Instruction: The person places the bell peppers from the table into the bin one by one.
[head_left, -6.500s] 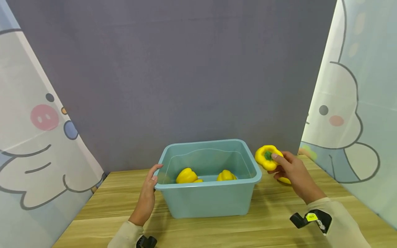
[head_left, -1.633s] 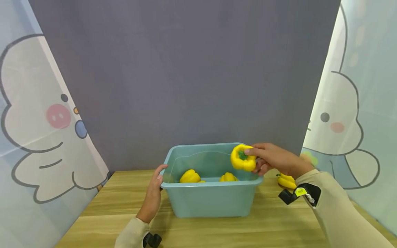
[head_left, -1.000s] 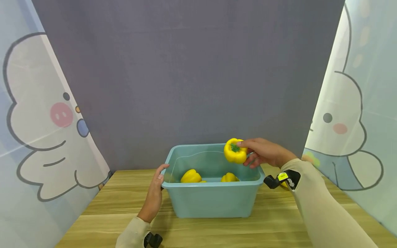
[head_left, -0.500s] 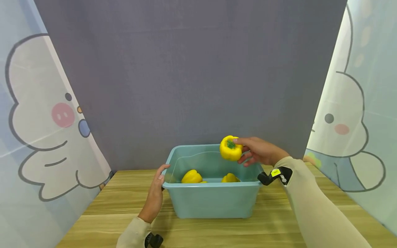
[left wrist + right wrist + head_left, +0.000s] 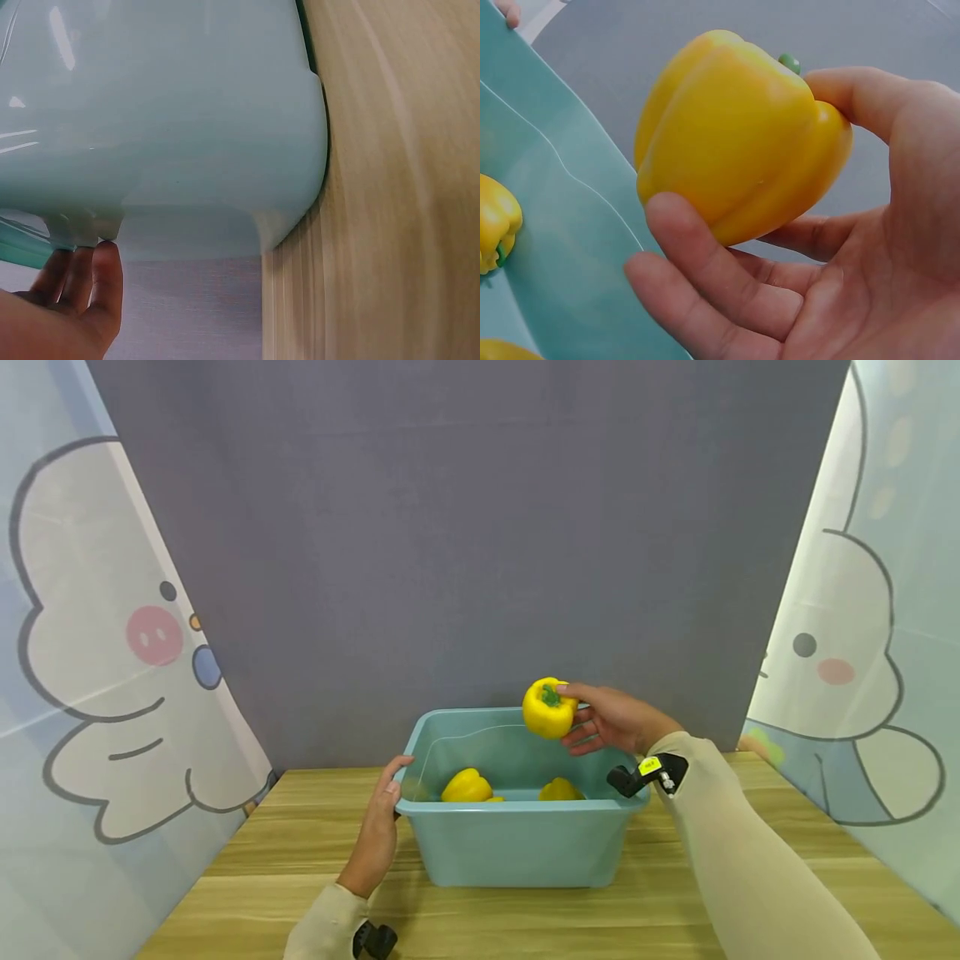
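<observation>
My right hand (image 5: pixel 611 718) holds a yellow bell pepper (image 5: pixel 550 710) above the back right part of a blue-green plastic bin (image 5: pixel 517 847). In the right wrist view, the thumb presses near the green stem of the bell pepper (image 5: pixel 735 142) and fingers support its underside. My left hand (image 5: pixel 377 835) grips the bin's left rim. The left wrist view shows several fingertips against the outer wall of the bin (image 5: pixel 187 135). Inside lie one yellow bell pepper (image 5: pixel 467 786) at the left and another yellow pepper (image 5: pixel 560 790) at the right, both partly hidden by the front wall.
The bin stands on a wood-grain table (image 5: pixel 465 927). A grey cloth backdrop (image 5: pixel 465 543) hangs close behind it, with cartoon-printed curtains (image 5: pixel 832 610) on both sides. Black wrist cameras (image 5: pixel 647 774) are strapped over the sleeves.
My right hand has carried the bell pepper left from beside the bin to above it, lately rising a little. The arm now hides yellow items on the right table. My left hand stays at the rim.
</observation>
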Motion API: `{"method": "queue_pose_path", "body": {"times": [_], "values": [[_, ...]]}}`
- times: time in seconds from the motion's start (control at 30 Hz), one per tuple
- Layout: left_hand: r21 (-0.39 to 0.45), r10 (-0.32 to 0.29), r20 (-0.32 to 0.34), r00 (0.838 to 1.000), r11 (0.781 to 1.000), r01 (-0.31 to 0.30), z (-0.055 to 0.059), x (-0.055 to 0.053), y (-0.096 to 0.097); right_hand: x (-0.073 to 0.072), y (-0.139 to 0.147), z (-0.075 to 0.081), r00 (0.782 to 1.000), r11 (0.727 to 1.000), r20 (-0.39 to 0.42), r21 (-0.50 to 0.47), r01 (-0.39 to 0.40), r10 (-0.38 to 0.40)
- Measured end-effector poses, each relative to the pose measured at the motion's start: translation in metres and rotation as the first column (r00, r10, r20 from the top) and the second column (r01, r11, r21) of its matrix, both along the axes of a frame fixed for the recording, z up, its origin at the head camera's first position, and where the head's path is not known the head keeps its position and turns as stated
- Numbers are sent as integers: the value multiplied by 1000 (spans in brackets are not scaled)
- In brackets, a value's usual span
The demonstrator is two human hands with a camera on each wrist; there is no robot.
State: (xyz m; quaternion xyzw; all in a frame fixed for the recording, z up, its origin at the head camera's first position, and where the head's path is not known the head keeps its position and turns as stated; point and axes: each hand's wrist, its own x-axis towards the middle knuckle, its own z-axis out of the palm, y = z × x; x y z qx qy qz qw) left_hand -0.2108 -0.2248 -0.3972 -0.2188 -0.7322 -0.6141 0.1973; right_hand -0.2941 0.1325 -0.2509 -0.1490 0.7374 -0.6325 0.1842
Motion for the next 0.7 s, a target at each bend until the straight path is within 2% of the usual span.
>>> {"method": "queue_pose_path", "body": {"times": [0.47, 0.7], "values": [[16, -9, 6, 1000, 1000, 9, -1, 0, 0, -5, -20, 2, 1000, 999, -1, 32, -31, 31], [22, -3, 1, 1000, 1000, 3, 0, -1, 1, -9, -33, 4, 997, 996, -22, 64, -70, 72]]}}
